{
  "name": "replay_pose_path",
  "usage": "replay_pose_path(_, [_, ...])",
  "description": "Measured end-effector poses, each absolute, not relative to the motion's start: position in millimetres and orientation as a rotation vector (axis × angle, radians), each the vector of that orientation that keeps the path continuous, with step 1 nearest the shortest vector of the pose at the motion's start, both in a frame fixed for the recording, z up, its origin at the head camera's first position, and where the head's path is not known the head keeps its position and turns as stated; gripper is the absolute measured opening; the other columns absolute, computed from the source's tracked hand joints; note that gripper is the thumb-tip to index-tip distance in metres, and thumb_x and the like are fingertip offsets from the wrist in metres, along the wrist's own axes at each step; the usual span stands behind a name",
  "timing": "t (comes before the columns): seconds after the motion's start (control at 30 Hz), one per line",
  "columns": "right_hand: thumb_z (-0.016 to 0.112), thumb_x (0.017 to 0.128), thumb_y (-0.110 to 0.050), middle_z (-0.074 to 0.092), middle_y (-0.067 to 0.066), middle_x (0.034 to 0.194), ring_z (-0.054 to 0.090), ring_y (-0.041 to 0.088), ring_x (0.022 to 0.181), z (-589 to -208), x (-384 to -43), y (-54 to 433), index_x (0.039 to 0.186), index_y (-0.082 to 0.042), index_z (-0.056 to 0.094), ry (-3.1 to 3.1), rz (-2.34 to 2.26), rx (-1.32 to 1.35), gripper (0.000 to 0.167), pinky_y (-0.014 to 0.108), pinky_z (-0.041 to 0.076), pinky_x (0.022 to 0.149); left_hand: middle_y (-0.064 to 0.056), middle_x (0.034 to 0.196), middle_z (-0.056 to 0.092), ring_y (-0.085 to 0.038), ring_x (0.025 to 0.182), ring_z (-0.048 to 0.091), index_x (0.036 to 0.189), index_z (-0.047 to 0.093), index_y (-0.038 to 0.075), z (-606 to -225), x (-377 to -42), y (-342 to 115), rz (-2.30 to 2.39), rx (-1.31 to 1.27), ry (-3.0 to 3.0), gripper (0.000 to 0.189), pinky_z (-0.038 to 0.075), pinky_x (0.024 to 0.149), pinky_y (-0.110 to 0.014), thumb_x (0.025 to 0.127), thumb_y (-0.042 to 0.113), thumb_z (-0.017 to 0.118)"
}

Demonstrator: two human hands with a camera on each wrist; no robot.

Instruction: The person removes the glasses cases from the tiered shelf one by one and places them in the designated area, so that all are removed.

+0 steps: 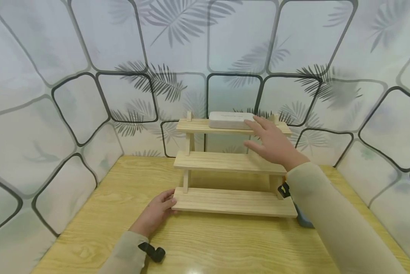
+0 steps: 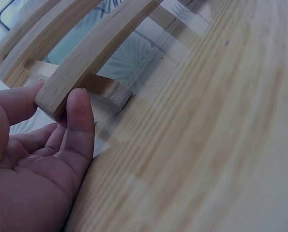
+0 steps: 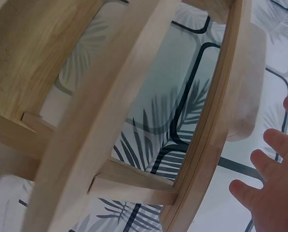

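Observation:
A three-tier wooden display stand (image 1: pixel 225 161) is on the table. On its top tier lies a flat white box (image 1: pixel 229 121) with rounded corners, its side also showing in the right wrist view (image 3: pixel 248 84). My left hand (image 1: pixel 157 211) grips the left end of the lowest shelf; in the left wrist view its thumb and fingers pinch the board's end (image 2: pixel 61 94). At the box's right end is my right hand (image 1: pixel 271 142), fingers spread and fairly straight. The right wrist view has its fingertips (image 3: pixel 238 187) apart from the box, holding nothing.
The yellow wood-grain table (image 1: pixel 198 239) carries the stand. Behind and at both sides hangs a patterned curtain (image 1: pixel 177 38) with leaves and rounded outlines. A blue object (image 1: pixel 304 219) sits right of the stand, partly hidden by my right sleeve.

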State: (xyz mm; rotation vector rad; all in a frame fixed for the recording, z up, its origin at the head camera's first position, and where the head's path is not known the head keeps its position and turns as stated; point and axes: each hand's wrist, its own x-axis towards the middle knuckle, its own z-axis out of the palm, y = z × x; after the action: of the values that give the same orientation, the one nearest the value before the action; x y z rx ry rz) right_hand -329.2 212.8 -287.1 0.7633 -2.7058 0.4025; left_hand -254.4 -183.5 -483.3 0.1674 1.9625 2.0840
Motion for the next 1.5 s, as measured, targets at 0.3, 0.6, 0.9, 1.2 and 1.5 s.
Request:
replay_pose_path(0.3, [0.043,0.1,-0.067,0.012,0.017,0.167,0.012,0.039,0.151,-274.0,-367.5,199.1,0.164,-0.022,0.019,-2.815,0.41,0.697,0.082,0.062,0.013,0.119,-0.025,0.144,0.044,-0.03,0.121,0.054,0.156,0.028,-0.002,-487.1,-256.6,-184.4,2.089,0.167,1.956,0.057,0.053,0.094,-0.039,0.107,0.016,0.053])
replay_pose_path(0.6, [0.045,0.099,-0.067,0.013,0.021,0.166,0.013,0.042,0.151,-262.5,-386.5,183.2,0.164,-0.021,0.022,-2.885,0.399,0.593,0.083,0.064,0.015,0.117,-0.025,0.14,0.046,-0.028,0.119,0.056,0.155,0.029,-0.003,-487.1,-256.9,-185.1,2.087,0.179,1.967,0.058,0.054,0.093,-0.038,0.107,0.017,0.054])
replay_pose_path(0.9, [0.041,0.098,-0.07,0.011,0.024,0.166,0.011,0.044,0.15,-264.2,-396.0,170.6,0.165,-0.019,0.015,-2.95,0.381,0.52,0.088,0.065,0.015,0.117,-0.024,0.138,0.048,-0.028,0.118,0.056,0.154,0.031,-0.002,-488.2,-257.2,-185.4,2.08,0.17,1.982,0.057,0.054,0.092,-0.038,0.106,0.017,0.054])
replay_pose_path(1.2, [0.053,0.097,-0.065,0.034,0.026,0.155,0.033,0.047,0.139,-272.6,-402.3,168.3,0.163,-0.014,0.025,-2.86,0.328,0.53,0.088,0.063,0.029,0.112,-0.023,0.137,0.048,-0.028,0.117,0.056,0.154,0.032,-0.001,-484.7,-256.3,-184.2,2.083,0.135,1.993,0.056,0.054,0.092,-0.039,0.106,0.017,0.054])
replay_pose_path(1.5, [0.051,0.1,-0.06,0.043,0.026,0.142,0.044,0.042,0.125,-275.4,-400.1,176.2,0.162,-0.016,0.028,-2.812,0.234,0.599,0.079,0.062,0.039,0.103,-0.024,0.139,0.049,-0.03,0.12,0.055,0.154,0.032,-0.001,-483.3,-254.3,-183.2,2.077,0.132,1.994,0.055,0.054,0.092,-0.037,0.107,0.016,0.054])
